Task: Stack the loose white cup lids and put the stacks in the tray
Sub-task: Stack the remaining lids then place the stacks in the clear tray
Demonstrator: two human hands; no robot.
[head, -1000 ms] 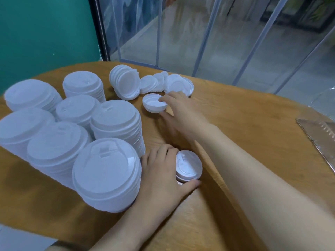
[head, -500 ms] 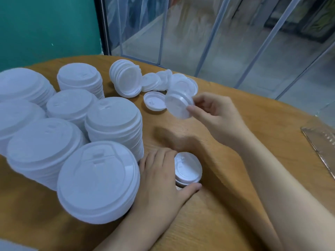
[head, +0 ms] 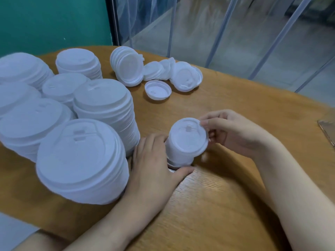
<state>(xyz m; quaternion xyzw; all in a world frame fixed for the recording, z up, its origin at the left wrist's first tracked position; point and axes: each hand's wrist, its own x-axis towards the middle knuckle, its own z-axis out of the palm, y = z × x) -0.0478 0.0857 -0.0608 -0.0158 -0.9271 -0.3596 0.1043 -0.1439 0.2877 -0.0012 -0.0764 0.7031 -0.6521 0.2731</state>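
Wooden tabletop (head: 226,205) first: at nine o'clock, tall stacks of white lids (head: 81,160) crowd together. Left hand (head: 154,169) curls round a small lid stack (head: 178,160) at centre. Right hand (head: 233,133) pinches a single lid (head: 188,136) — tilted, just above that stack. Loose lids (head: 157,89) lie at twelve o'clock — a tray corner (head: 328,127) at three.

Teal wall (head: 50,22), seemingly clear curtain strips (head: 226,33)

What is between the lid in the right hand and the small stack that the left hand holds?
Nothing visible. The right hand pinches the lid by its rim directly over the small stack, which the left hand steadies on the table.
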